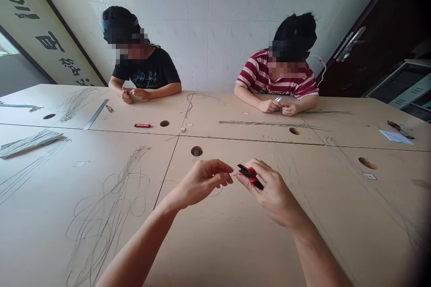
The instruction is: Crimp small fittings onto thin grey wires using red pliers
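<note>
Over the worktop [208, 251], a pair of hands held close together, with pliers [248, 172] in one.

In the head view, the right hand [269, 188] had its fingers closed around the pliers, whose tips pointed at the left hand [202, 179], probably so both could meet at one spot. The left fingers curled inward just beside those tips; whether they gripped anything could not be told, though a fine wire [217, 194] curved below them. Loose strands [125, 175] lay left of the left forearm, likely set aside to stay within reach yet out of the way. Across the worktop, two people [144, 67] [279, 74] sat with hands low, near a straight bundle [249, 123], perhaps laid lengthwise against tangling.
</note>
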`<state>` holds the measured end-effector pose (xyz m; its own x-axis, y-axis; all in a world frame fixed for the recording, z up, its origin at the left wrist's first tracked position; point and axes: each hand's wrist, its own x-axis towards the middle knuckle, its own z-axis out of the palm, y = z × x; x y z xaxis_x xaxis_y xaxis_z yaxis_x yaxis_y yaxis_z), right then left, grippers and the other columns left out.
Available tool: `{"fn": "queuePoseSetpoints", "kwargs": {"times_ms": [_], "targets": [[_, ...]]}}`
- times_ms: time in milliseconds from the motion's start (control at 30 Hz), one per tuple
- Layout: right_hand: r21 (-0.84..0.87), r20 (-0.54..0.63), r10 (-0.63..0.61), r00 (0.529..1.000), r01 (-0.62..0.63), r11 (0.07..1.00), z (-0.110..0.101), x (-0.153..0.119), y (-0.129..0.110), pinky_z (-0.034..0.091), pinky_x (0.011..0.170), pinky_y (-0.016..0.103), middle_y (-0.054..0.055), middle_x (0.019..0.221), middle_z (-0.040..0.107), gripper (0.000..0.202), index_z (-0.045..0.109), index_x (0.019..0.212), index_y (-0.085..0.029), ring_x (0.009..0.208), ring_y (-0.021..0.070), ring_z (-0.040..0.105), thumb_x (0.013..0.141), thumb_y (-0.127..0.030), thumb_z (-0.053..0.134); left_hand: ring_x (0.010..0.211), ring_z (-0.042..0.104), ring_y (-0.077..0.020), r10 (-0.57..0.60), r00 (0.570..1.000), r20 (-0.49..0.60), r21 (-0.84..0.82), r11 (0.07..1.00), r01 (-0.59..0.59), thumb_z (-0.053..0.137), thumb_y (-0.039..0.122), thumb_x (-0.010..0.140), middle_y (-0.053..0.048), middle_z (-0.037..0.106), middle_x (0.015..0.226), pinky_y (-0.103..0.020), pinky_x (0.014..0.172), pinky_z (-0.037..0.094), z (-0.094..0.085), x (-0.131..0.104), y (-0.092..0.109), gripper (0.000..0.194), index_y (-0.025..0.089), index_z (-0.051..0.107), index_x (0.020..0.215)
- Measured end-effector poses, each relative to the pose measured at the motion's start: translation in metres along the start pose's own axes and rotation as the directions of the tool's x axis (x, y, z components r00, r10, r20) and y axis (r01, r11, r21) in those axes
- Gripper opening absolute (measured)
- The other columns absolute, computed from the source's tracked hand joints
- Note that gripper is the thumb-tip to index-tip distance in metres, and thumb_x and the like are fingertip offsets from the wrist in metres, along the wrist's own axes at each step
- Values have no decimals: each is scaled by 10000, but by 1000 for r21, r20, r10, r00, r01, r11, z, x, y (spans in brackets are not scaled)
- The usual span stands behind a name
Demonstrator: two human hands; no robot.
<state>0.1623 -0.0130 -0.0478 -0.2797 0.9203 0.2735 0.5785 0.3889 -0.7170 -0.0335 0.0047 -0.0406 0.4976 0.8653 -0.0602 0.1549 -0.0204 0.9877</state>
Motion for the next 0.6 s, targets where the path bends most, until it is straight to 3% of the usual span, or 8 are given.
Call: {"fn": "queuePoseSetpoints", "kwargs": {"times_ms": [200,600], "targets": [[0,-26,-37,999,37,999,-5,0,-2,420,723,282,26,796,556,165,532,821,-216,749,155,497,941,-308,465,706,540,-132,-2,999,-44,-23,1000,1,586,276,832,-31,632,746,-274,653,436,4,6,3,126,167,644,808],[62,-34,-28,999,30,998,-3,-2,-5,419,706,251,13,799,529,143,505,809,-213,750,142,501,930,-288,486,644,514,-110,-16,998,-57,-23,1000,14,593,294,838,-10,612,683,-247,610,404,6,3,10,155,161,633,769]]}}
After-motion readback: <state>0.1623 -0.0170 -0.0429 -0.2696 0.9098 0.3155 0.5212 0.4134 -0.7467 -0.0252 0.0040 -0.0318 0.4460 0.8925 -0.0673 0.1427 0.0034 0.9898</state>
